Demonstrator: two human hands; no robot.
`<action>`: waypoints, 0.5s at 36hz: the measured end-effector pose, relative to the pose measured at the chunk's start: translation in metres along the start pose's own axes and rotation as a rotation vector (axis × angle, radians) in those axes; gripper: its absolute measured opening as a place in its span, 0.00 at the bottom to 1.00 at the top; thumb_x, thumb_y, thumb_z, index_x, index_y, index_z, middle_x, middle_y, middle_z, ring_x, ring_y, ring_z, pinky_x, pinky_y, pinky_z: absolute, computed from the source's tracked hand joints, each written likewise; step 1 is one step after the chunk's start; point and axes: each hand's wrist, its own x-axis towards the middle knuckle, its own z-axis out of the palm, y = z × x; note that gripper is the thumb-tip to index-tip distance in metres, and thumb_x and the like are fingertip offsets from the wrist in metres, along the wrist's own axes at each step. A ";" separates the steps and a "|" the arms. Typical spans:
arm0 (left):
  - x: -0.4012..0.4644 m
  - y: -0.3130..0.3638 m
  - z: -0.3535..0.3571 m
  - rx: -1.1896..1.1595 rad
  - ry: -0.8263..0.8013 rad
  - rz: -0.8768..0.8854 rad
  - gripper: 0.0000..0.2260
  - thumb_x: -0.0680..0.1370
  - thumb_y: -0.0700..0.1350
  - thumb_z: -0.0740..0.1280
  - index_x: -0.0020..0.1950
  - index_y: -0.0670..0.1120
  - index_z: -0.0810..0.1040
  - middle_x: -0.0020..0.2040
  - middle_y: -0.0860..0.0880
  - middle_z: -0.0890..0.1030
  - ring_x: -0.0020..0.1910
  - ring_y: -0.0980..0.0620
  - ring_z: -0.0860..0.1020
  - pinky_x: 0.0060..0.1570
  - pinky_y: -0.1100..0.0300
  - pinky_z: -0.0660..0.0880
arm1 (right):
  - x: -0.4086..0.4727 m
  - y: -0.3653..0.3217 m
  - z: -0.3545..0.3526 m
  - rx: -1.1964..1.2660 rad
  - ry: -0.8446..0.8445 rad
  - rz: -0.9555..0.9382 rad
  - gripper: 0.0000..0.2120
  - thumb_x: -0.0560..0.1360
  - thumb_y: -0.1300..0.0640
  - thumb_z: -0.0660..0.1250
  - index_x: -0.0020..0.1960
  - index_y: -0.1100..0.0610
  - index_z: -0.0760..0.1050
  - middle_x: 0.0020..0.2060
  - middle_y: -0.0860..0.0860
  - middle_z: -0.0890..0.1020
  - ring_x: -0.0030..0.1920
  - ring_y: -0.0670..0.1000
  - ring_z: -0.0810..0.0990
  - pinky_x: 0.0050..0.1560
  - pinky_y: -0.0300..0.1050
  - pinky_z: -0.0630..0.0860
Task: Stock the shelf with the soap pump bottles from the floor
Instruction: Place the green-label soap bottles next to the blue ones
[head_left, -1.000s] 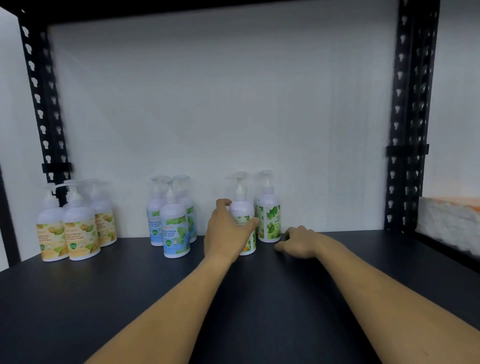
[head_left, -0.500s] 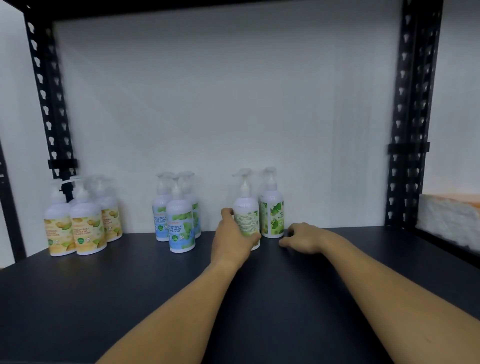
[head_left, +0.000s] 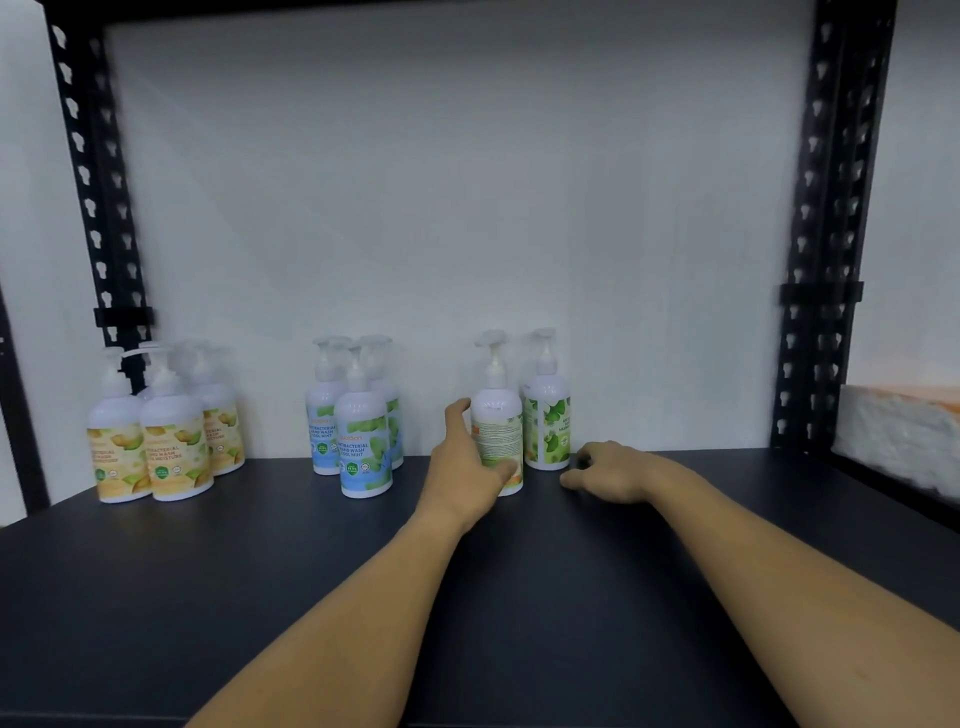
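Even bright light; slight motion blur; edges bowed.

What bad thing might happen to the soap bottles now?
1. The left hand grips the front green-label bottle while it stands close to the back green-label bottle. A clumsy twist or push might knock that one over.
2. The blue-label bottles stand just left of the left hand, so pulling back carelessly might bump them.
3. The right hand rests on the shelf near the back bottle's base and might nudge it.
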 end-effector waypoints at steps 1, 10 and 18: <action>0.000 -0.001 0.001 0.010 0.012 -0.002 0.36 0.72 0.42 0.76 0.72 0.53 0.58 0.56 0.49 0.79 0.51 0.52 0.79 0.40 0.71 0.73 | 0.000 0.000 0.000 0.000 0.000 -0.001 0.21 0.77 0.42 0.64 0.65 0.52 0.73 0.63 0.51 0.76 0.60 0.53 0.76 0.62 0.49 0.72; -0.005 0.007 0.003 0.075 0.160 0.039 0.48 0.66 0.58 0.78 0.75 0.58 0.49 0.67 0.47 0.67 0.65 0.45 0.72 0.61 0.42 0.74 | 0.001 0.000 0.000 -0.010 0.000 -0.011 0.22 0.77 0.42 0.65 0.65 0.53 0.73 0.64 0.52 0.76 0.61 0.53 0.76 0.63 0.50 0.72; -0.005 0.001 -0.018 -0.177 -0.071 0.103 0.43 0.74 0.35 0.70 0.76 0.63 0.49 0.61 0.48 0.75 0.55 0.53 0.80 0.59 0.50 0.79 | -0.001 -0.001 -0.001 0.002 -0.002 -0.011 0.23 0.78 0.42 0.64 0.68 0.53 0.71 0.66 0.52 0.75 0.63 0.53 0.74 0.62 0.48 0.71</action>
